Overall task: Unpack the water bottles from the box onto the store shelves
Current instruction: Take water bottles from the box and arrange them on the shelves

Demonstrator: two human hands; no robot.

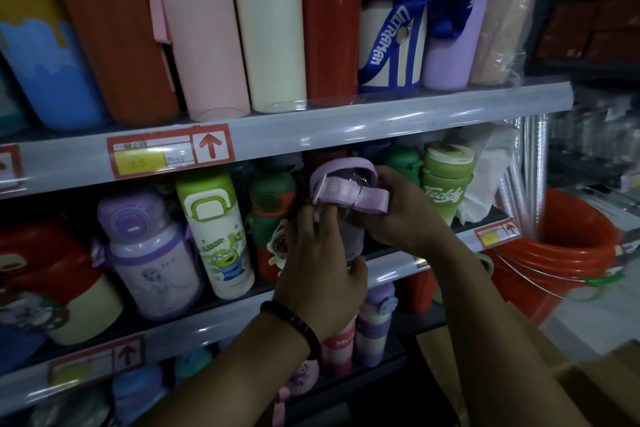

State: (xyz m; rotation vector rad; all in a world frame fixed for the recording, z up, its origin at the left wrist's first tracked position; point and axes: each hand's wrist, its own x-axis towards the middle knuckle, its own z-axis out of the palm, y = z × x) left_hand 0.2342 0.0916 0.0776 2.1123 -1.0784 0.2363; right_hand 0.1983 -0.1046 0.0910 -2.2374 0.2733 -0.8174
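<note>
1. The purple water bottle [351, 232] is held tilted in front of the middle shelf [391, 269], at the gap between the red-and-green bottle [272, 205] on the left and the green Teddy bottle [445, 184] on the right. It does not appear to be standing on the shelf yet.
2. The left hand [318, 264] is wrapped around the bottle's body from the near side, with its fingertips up at the end of the lilac strap [346, 192]. The right hand [405, 215] is clamped on the strap and the bottle's upper right side.
3. To do this well, I would gather the strap flat against the lid first, so it cannot snag a neighbour.
4. Next, bring the bottle upright, set its base down in the gap, and push it back until it lines up with the row.
5. Let go with the right hand first and keep the left on the body until the bottle stands steady.
6. The bottle's base is hidden behind the left hand, so I cannot tell whether it touches the shelf.
7. The depth of the gap is lost in shadow.
8. The box is not clearly visible. A brown cardboard-like shape [588, 388] is cut off at the near right.
</note>
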